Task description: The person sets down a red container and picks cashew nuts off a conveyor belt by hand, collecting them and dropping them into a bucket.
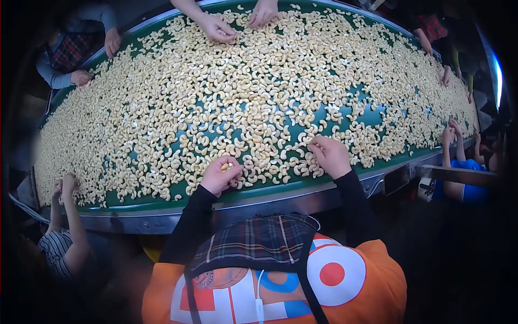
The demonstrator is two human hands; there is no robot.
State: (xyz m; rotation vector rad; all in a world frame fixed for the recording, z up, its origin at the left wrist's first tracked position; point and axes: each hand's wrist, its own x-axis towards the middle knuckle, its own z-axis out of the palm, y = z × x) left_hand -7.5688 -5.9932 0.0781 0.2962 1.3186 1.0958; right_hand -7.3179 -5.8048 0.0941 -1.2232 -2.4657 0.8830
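Note:
Pale cashew nuts (232,97) lie in a loose layer over a green conveyor belt (372,116). At the near edge of the belt, my left hand (220,176) is closed, its fingers curled round what look like a few cashews. To its right, my right hand (331,155) reaches lower over the nuts, with thumb and fingertips pinched together. Whatever sits between those fingertips is too small to make out. Loose cashews surround both hands.
A metal rail (259,201) runs along the belt's near side. Across from me, another person's hands (217,28) work among the nuts. More people's hands reach in at far left (82,78), near left (68,183) and right (452,131). A metal bracket (426,183) juts out at right.

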